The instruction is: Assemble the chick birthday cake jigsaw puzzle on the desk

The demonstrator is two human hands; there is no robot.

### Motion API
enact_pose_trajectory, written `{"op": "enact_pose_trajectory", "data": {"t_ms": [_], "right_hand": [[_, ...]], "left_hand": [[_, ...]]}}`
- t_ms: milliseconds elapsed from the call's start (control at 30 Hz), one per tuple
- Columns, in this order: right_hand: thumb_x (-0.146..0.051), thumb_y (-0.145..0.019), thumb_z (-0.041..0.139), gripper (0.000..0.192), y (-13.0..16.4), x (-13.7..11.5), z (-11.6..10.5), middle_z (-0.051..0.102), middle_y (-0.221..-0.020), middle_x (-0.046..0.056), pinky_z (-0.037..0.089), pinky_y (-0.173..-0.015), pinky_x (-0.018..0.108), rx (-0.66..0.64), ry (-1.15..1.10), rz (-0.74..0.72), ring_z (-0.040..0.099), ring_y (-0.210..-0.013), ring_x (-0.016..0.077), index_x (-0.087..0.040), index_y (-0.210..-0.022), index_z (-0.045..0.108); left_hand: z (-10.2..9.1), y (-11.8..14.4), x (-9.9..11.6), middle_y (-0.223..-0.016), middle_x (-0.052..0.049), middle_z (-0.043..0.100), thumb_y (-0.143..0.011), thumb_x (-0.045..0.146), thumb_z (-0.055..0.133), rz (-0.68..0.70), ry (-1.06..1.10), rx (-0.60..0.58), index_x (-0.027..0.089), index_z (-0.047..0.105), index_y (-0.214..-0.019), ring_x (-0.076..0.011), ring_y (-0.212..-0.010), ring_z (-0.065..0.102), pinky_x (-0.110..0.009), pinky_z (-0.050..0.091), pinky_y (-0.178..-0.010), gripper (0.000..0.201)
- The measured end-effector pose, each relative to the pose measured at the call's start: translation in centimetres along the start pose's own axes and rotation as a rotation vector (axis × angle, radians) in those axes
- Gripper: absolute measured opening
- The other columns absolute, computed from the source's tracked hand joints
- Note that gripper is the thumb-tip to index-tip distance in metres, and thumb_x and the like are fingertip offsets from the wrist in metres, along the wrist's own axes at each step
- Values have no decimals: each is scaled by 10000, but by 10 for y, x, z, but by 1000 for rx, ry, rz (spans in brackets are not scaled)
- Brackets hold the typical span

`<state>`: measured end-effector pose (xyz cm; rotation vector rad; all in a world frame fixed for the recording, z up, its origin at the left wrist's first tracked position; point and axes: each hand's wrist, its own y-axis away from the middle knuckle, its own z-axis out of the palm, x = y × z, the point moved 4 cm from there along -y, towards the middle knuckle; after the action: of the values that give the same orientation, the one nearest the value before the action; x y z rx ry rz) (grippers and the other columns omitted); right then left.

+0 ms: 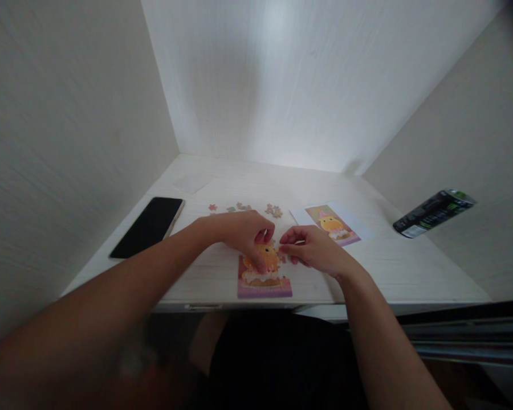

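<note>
Puzzle (263,279) under left hand (243,230), fingers pressing; right hand (312,247) curled, grip unclear

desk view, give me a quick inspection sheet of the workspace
surface: pale wood-grain desk, walled on three sides
job's things: part-built puzzle at the front edge; loose pieces behind the hands
clutter: phone at left, face dark; picture card at right; dark can at far right
grips: left hand pressing fingertips on the puzzle; right hand curled beside it, contents hidden
cables: nothing seen
surroundings: plain pale walls; the person's dark lap below the desk
</note>
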<state>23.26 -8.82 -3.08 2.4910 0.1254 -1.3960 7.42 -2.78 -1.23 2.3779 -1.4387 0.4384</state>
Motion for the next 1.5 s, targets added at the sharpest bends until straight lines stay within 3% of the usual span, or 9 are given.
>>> {"op": "enact_pose_trajectory", "data": {"t_ms": [367,533,1033,1300,1500], "right_hand": [[-273,-755,657,143,14,-1,-2,523,-519,-51,215,-378,204,-91,-135,47,404,-414,78,-180,-824,572],[-209,-770,616,70,21,-2,5,547,-584,-44,324,-447,207,-169,-60,-16,485,-487,90,-183,-783,552],[-246,-786,598,63,22,-1,9,612,-647,-3,426,-525,249,-130,101,6,578,-558,138,-189,-773,573],[-270,-808,596,103,25,-7,10,636,-591,13,379,-505,261,-15,348,23,576,-556,155,-193,-744,621],[-305,-826,599,140,24,-7,10,647,-592,16,355,-498,264,-10,383,36,572,-550,154,-194,-748,636]], "left_hand": [[1,0,-1,-736,11,608,-513,630,779,12,-10,11,208,577,-802,-121,-604,450,-277,275,-558,550],[1,0,-1,-761,5,614,-497,644,781,10,-10,8,209,583,-815,-126,-619,458,-276,283,-562,574],[-1,2,3,-769,7,611,-522,582,795,31,-11,22,207,584,-812,-124,-626,474,-265,297,-562,520],[-1,3,3,-798,-6,623,-531,594,788,22,-24,1,206,585,-839,-126,-635,473,-270,292,-572,536],[0,2,1,-768,0,607,-538,632,764,31,-36,6,206,579,-826,-130,-634,468,-274,291,-572,547]]}}
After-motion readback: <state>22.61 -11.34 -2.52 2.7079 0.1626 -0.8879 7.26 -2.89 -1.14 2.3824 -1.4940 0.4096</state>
